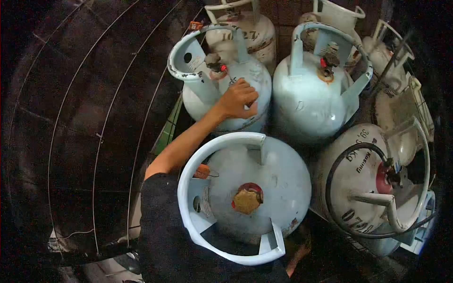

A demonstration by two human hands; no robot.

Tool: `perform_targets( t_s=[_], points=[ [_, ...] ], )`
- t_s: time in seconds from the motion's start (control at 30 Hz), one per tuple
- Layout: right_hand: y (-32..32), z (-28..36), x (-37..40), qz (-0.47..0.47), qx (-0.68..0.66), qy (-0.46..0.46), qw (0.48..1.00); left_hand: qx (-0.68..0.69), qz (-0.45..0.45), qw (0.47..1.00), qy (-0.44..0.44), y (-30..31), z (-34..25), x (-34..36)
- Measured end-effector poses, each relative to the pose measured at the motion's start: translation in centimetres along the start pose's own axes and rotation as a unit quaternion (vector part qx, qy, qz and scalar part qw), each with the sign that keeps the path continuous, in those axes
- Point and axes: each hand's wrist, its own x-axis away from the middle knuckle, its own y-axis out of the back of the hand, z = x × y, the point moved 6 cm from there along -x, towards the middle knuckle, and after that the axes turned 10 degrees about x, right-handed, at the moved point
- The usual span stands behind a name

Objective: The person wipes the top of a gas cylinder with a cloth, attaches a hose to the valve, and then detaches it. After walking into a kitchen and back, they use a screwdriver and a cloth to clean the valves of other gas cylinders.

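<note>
My left hand (240, 98) is closed in a fist over the shoulder of a pale blue gas cylinder (257, 78). A small white bit shows at the lower side of the fist; what it belongs to is hidden. Just above the fist is the cylinder's valve (215, 64), with a red part facing the hand. Nearest my body stands another pale blue gas cylinder (288, 174) with a brass-coloured valve cap (247, 200) and a ring collar. In shadow by its lower right side, my right hand (301, 252) is partly visible, its fingers hard to make out.
A third pale blue gas cylinder (306, 104) stands at the upper right. A marked cylinder (347, 172) with a black hose (330, 207) is at the right. More cylinders line the back, including a numbered one (264, 35). Curved metal wires (96, 188) run along the left.
</note>
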Motion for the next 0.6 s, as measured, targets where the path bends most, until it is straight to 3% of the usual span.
perform_targets(
  t_s=[0.2,0.37,0.43,0.5,0.57,0.6],
  points=[
    [0.6,-1.3,1.6,-0.007,0.000,-0.015,1.000,-0.004,0.067,0.998,0.006,0.6,-0.9,1.3],
    [0.3,-1.5,2.6,-0.007,-0.003,-0.024,1.000,0.006,0.064,0.998,-0.014,2.0,-1.2,4.5],
    [-0.4,-1.0,2.3,-0.003,-0.009,-0.018,1.000,0.030,0.167,0.985,-0.023,2.2,-1.5,6.8],
    [-0.9,-0.3,1.7,0.002,-0.015,-0.013,1.000,0.039,0.123,0.991,-0.041,2.6,-1.9,7.0],
    [-1.1,0.2,1.2,0.013,-0.018,-0.002,1.000,0.014,0.028,0.999,0.023,3.4,-1.8,5.2],
    [-1.2,0.5,1.0,0.015,-0.015,0.003,1.000,0.036,0.033,0.998,0.043,3.4,-1.5,4.2]
  ],
)
